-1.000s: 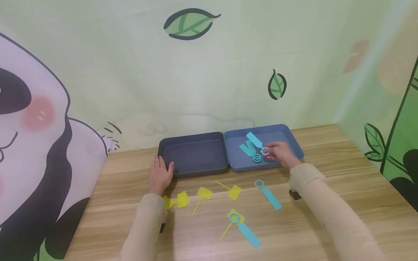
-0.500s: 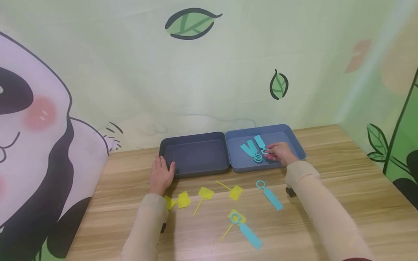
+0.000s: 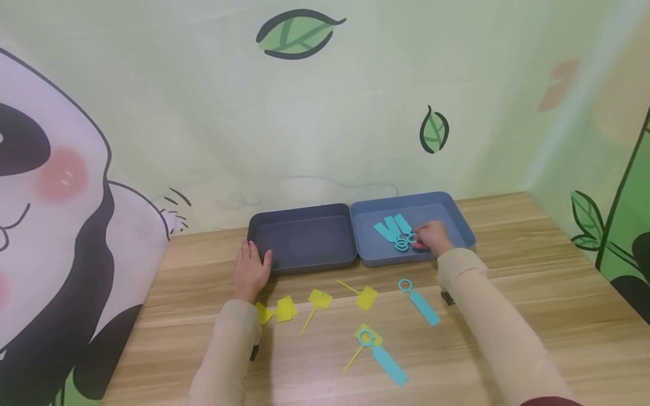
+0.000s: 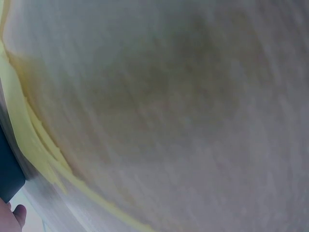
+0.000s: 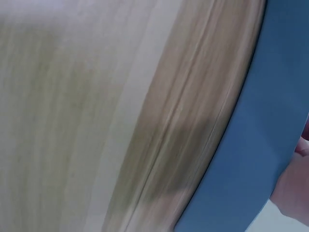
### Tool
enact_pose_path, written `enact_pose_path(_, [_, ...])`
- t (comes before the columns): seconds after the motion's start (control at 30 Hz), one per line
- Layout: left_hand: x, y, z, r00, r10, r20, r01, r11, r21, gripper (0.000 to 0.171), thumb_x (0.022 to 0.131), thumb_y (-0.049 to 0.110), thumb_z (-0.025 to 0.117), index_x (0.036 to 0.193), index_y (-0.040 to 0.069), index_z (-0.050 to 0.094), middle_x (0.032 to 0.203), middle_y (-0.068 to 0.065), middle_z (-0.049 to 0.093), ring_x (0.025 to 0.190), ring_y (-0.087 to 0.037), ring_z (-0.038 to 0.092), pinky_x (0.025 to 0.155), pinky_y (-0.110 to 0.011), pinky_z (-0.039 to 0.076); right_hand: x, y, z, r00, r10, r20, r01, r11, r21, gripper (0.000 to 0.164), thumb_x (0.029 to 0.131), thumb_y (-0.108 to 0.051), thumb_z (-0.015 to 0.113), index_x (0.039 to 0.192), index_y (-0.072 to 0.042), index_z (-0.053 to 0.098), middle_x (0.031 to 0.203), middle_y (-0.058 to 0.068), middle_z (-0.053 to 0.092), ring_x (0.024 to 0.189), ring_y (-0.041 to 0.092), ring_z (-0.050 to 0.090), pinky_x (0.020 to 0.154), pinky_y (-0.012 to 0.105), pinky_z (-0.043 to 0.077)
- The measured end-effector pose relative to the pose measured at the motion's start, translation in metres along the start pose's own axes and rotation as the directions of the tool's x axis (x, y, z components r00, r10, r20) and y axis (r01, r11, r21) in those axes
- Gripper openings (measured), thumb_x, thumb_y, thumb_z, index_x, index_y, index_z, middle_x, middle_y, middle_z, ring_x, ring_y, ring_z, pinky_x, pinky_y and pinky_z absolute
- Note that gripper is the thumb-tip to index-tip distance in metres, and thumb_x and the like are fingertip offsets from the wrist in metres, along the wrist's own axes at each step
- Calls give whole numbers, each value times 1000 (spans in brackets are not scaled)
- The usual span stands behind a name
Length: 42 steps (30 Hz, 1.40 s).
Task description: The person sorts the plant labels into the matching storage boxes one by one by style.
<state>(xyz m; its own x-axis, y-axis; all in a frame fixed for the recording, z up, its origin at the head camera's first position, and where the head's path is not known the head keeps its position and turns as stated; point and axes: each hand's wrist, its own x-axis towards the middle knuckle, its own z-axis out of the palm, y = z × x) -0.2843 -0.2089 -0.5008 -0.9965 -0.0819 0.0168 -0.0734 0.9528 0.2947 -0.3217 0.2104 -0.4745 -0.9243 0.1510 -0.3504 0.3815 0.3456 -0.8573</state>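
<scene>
In the head view my right hand (image 3: 433, 237) reaches over the front of the blue tray (image 3: 459, 223). Its fingers pinch the ring end of a teal ring tag (image 3: 403, 224), whose flat strip points away beside two more teal tags (image 3: 385, 233) in the tray. The right wrist view catches only part of this hand beyond the tray's blue wall (image 5: 251, 140). My left hand (image 3: 251, 273) rests with straight fingers against the near left corner of the dark tray (image 3: 304, 239). Yellow tags (image 4: 24, 125) curve along the left side of the left wrist view.
Two teal ring tags (image 3: 424, 308) lie on the wooden table (image 3: 482, 361) in front of the trays; the nearer one overlaps a yellow tag (image 3: 354, 358). More yellow tags with thin stems (image 3: 320, 299) are spread to the left. A printed cloth wall (image 3: 203, 113) stands behind.
My right hand has shifted the pinched teal tag a little to the right and down, off the other tags to a place alongside them. The left hand stays at the dark tray.
</scene>
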Motion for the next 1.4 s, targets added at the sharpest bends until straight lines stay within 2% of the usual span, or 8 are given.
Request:
enact_pose_path(0.13, [1, -1, 0, 1000, 1, -1, -1, 1000, 10, 72, 92, 47, 20, 138, -8, 12, 147, -22, 5, 135, -35, 12, 110, -43, 14, -5, -2, 5, 996, -77, -51, 62, 968, -241, 30, 82, 1, 44, 107, 11, 57, 91, 20, 60, 47, 4, 54, 51, 20, 50])
enact_pose_path(0.27, [0, -1, -1, 1000, 2, -2, -2, 1000, 19, 72, 92, 47, 20, 138, -8, 12, 147, -22, 5, 134, -35, 12, 110, -42, 14, -12, -4, 12, 981, -168, -93, 105, 875, -473, 25, 84, -4, 41, 77, 5, 62, 63, 9, 57, 47, 9, 49, 47, 21, 41])
enact_pose_path(0.43, [-1, 0, 0, 1000, -3, -1, 3, 1000, 14, 73, 92, 49, 19, 139, -7, 12, 147, -21, 5, 135, -34, 13, 110, -42, 15, -18, -3, 17, 969, -229, -95, 133, 804, -580, 33, 81, -3, 43, 49, -11, 37, 46, -2, 33, 46, 13, 34, 44, 24, 32])
enact_pose_path(0.57, [-1, 1, 0, 1000, 6, -5, -6, 1000, -5, 72, 92, 47, 20, 138, -8, 13, 147, -22, 6, 135, -35, 13, 110, -42, 14, -19, 0, 14, 962, -263, -79, 168, 792, -587, 32, 79, -4, 46, 49, -11, 36, 47, -2, 31, 46, 12, 33, 43, 24, 30])
enact_pose_path(0.7, [-2, 1, 0, 1000, 16, -11, -16, 1000, -27, 71, 93, 45, 21, 138, -9, 13, 146, -23, 6, 135, -35, 12, 110, -42, 13, -22, 2, 11, 946, -319, -62, 228, 788, -571, 21, 80, -6, 47, 60, -2, 52, 54, 5, 44, 53, 16, 41, 48, 27, 35])
enact_pose_path(0.9, [-2, 1, -1, 1000, 16, -22, -17, 999, -45, 70, 93, 44, 22, 137, -9, 14, 146, -23, 6, 135, -35, 11, 110, -42, 13, -26, 4, 10, 900, -432, -52, 340, 773, -535, 25, 83, -9, 47, 97, 4, 63, 95, 20, 63, 87, 30, 57, 76, 41, 46])
enact_pose_path(1.17, [-2, 1, -2, 1000, 6, -7, -6, 999, -39, 70, 93, 45, 21, 138, -9, 13, 147, -23, 6, 134, -36, 11, 110, -42, 13, -41, 7, 8, 826, -562, -37, 471, 725, -502, 20, 83, -8, 50, 93, 2, 64, 93, 19, 60, 88, 31, 54, 76, 43, 43])
enact_pose_path(1.4, [-3, 1, -2, 1000, 8, -19, -8, 1000, -30, 70, 93, 45, 22, 138, -9, 14, 146, -23, 8, 134, -35, 14, 110, -42, 15, -56, 9, 6, 789, -613, 30, 535, 662, -525, 17, 81, -8, 54, 91, 1, 65, 89, 15, 59, 83, 28, 54, 72, 40, 45])
